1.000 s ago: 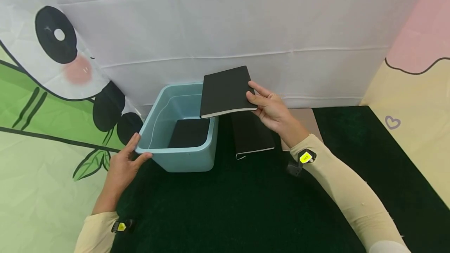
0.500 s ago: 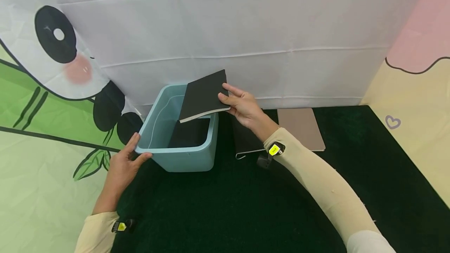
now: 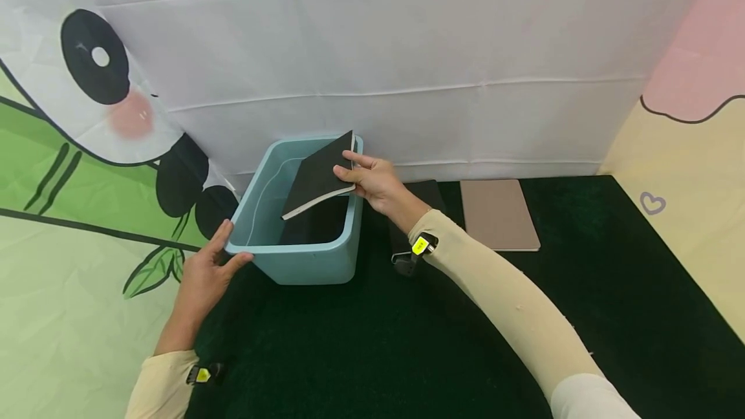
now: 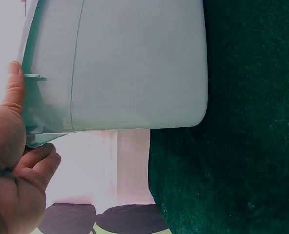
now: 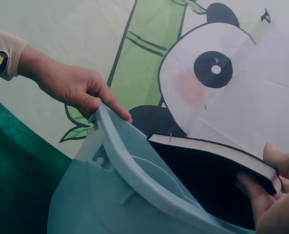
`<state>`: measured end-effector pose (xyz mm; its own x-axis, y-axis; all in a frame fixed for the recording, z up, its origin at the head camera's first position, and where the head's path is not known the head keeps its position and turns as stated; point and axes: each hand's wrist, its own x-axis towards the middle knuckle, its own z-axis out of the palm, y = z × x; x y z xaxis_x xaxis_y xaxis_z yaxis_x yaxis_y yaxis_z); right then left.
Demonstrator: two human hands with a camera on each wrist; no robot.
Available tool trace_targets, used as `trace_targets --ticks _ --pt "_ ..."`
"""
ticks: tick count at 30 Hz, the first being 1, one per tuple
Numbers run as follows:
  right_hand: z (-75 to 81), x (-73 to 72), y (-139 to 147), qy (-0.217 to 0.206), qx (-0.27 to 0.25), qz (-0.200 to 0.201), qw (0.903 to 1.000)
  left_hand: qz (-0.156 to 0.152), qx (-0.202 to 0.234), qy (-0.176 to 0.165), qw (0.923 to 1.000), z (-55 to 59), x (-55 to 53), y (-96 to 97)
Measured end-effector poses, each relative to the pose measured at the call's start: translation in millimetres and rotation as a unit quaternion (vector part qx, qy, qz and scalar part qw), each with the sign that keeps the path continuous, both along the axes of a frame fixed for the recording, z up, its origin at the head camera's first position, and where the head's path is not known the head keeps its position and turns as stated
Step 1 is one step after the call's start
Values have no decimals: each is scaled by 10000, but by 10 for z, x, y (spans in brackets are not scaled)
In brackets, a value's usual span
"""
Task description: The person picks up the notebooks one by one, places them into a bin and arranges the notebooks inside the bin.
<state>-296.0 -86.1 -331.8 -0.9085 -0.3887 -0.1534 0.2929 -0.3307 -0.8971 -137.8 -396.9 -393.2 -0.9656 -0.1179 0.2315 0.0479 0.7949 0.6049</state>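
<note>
My right hand (image 3: 378, 186) gripped a black notebook (image 3: 317, 176) by its right edge, thumb on the upper cover and fingers underneath. I had it tilted over the blue plastic bin (image 3: 308, 267), its lower left corner dipping inside the rim and the pale page edges facing me. I couldn't tell whether it touched the bin anywhere. Below it, on the bin's floor, lay a flat black item (image 3: 311, 228), partly covered from my view.

My left hand (image 3: 206, 277) held the bin by its near left corner, the thumb along the front of the rim and the fingers bent round the left side.

Another black notebook (image 3: 427, 193) lay just to the right of the bin, half hidden under my right forearm, and a beige-pink notebook (image 3: 499, 215) lay flat near it. All of this was on the dark green cloth (image 3: 372, 354), in front of a white backdrop (image 3: 407, 50) with a printed panda (image 3: 93, 57) on its left part.
</note>
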Motion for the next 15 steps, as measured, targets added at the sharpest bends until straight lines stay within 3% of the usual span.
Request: trace_targets --ticks 15 --pt "-37 5 -289 -186 409 82 9990 58 21 -99 9999 39 9 2"
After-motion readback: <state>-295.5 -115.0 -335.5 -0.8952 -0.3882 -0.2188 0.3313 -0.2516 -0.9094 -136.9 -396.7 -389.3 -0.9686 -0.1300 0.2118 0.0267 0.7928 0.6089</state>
